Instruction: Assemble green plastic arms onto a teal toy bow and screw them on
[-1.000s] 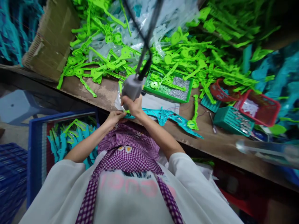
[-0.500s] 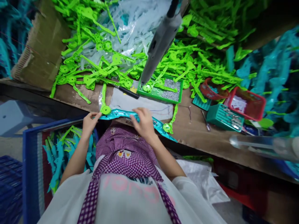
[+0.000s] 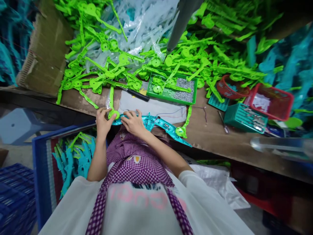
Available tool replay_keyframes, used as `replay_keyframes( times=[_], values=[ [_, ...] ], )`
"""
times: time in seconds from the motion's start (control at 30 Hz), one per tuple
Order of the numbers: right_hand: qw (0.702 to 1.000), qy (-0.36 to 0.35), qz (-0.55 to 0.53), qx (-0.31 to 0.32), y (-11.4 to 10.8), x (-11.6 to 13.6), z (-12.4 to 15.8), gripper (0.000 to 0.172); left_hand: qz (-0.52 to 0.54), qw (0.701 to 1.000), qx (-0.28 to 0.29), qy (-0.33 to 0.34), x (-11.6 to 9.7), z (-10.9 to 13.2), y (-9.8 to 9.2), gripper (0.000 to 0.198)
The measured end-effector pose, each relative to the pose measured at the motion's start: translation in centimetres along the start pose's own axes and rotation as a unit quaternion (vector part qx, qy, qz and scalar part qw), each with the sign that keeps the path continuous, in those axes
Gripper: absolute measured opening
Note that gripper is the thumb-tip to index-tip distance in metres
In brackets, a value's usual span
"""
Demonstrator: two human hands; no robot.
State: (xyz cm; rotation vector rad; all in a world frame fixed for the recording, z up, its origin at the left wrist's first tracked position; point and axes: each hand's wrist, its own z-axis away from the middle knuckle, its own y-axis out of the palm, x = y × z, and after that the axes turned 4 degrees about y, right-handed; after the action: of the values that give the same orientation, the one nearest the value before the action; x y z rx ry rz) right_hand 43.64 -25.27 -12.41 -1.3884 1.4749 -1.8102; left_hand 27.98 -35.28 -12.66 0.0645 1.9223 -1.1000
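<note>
A long, curved teal plastic shell point(image 3: 171, 129) lies along the front edge of the bench, with thin wires near its middle. My left hand point(image 3: 102, 121) grips the round end of a lime-green plastic arm point(image 3: 111, 98) at the shell's left end, thumb against the disc. My right hand point(image 3: 134, 123) is closed over the shell just beside it, fingertips pressed down near the disc; what lies beneath the fingers is hidden. A second lime-green arm point(image 3: 181, 131) rests with its disc at the shell's right part.
Lime-green arms point(image 3: 97, 73) are heaped across the back. A grey electric screwdriver point(image 3: 181, 29) hangs overhead. A green tray point(image 3: 171, 99) holds screws; a black-handled tool point(image 3: 137, 95) lies left of it. Small baskets point(image 3: 244, 119) stand right. A blue crate point(image 3: 40, 182) is at my left.
My right hand has moved left along the teal shell towards the green disc and closed onto it. My left hand has come over the disc. The screwdriver has swung up and away.
</note>
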Motion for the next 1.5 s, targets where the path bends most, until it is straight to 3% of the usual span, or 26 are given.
replay_keyframes(
  times=[0.13, 0.3, 0.4, 0.53, 0.73, 0.93, 1.1, 1.17, 1.27, 1.3, 1.4, 1.43, 1.5],
  values=[
    [1.000, -0.007, 0.026, -0.008, 0.1, 0.0, -0.2, 0.041, 0.044, 0.999, 0.023, -0.013, 0.7, -1.2, -0.3, 0.039],
    [0.999, -0.015, 0.026, -0.014, 0.1, 0.3, -1.3, 0.042, 0.062, 0.992, 0.100, -0.043, 1.7, -4.9, -0.3, 0.055],
    [0.999, -0.035, 0.025, 0.004, -0.1, 0.2, -1.5, 0.041, 0.053, 0.993, 0.096, -0.042, 1.8, -6.5, 0.1, 0.058],
    [0.998, -0.057, 0.023, 0.021, -0.3, -0.2, -1.0, 0.040, 0.031, 0.994, 0.096, -0.036, 1.6, -5.8, 0.1, 0.064],
    [0.998, -0.049, 0.023, 0.040, -0.4, -0.2, -1.2, 0.028, -0.001, 0.991, 0.136, -0.021, 2.0, -4.1, -0.3, 0.092],
    [0.998, -0.044, 0.014, 0.035, 0.1, -0.3, -1.8, 0.031, -0.019, 0.988, 0.154, -0.005, 2.4, -5.2, -0.2, 0.096],
    [0.998, -0.036, 0.029, 0.037, -0.6, 1.5, -3.4, 0.036, -0.060, 0.984, 0.169, 0.011, 2.7, -7.0, -1.4, 0.095],
    [0.998, -0.046, 0.029, 0.029, -1.8, 1.6, -2.6, 0.034, -0.077, 0.981, 0.177, -0.001, 2.6, -7.2, -1.8, 0.096],
    [0.996, -0.079, -0.038, -0.018, -4.2, -0.4, 1.2, 0.032, -0.074, 0.982, 0.176, -0.010, 2.3, -6.8, -1.9, 0.096],
    [0.995, -0.067, -0.067, -0.042, -5.1, -1.4, 2.8, 0.031, -0.069, 0.983, 0.173, -0.003, 2.2, -6.6, -1.8, 0.096],
    [0.984, 0.083, -0.076, -0.140, -7.1, -4.2, 6.3, 0.033, -0.061, 0.984, 0.160, 0.041, 1.8, -6.6, -1.3, 0.089],
    [0.981, 0.102, -0.062, -0.150, -7.4, -4.8, 6.7, 0.035, -0.064, 0.984, 0.159, 0.056, 1.7, -6.7, -1.1, 0.082],
    [0.990, 0.067, -0.021, -0.124, -7.1, -5.4, 6.2, 0.043, -0.079, 0.979, 0.170, 0.077, 1.4, -7.1, -0.9, 0.065]
  ],
)
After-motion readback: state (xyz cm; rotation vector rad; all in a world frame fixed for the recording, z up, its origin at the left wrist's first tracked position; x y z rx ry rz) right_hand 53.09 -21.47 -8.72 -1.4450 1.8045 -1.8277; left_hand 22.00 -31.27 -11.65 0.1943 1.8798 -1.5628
